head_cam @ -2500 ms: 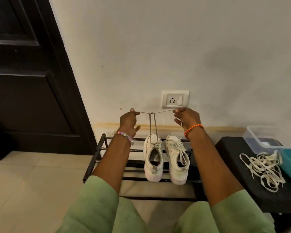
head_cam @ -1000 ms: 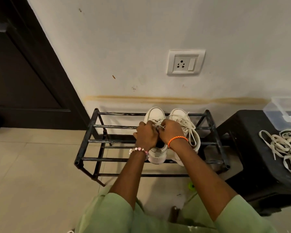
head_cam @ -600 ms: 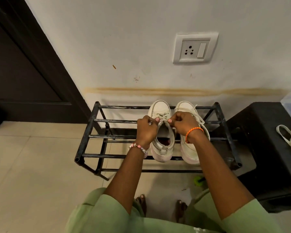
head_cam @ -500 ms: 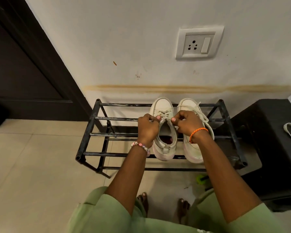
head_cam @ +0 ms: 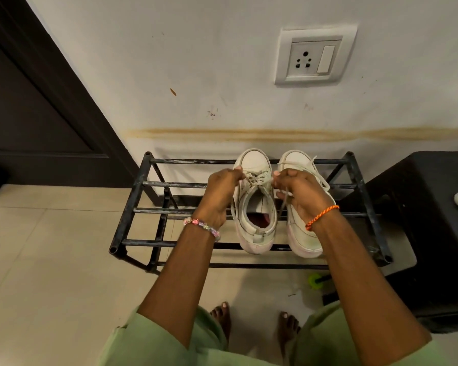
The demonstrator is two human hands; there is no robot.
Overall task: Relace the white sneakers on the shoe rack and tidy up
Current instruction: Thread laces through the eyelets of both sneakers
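Two sneakers stand side by side on the rack (head_cam: 132, 207), long axes running near to far, toes toward the wall. The left sneaker (head_cam: 254, 207) lies between the hands. The left hand (head_cam: 220, 196) pinches its lace (head_cam: 257, 178) at the left, the right hand (head_cam: 299, 194) at the right. The right sneaker (head_cam: 302, 233) lies partly under the right hand.

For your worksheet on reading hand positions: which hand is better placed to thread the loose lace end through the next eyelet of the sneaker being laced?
Probably the right hand: a loose lace end hangs from its pinch beside the left sneaker. The left hand pinches lace at the opposite eyelet row.
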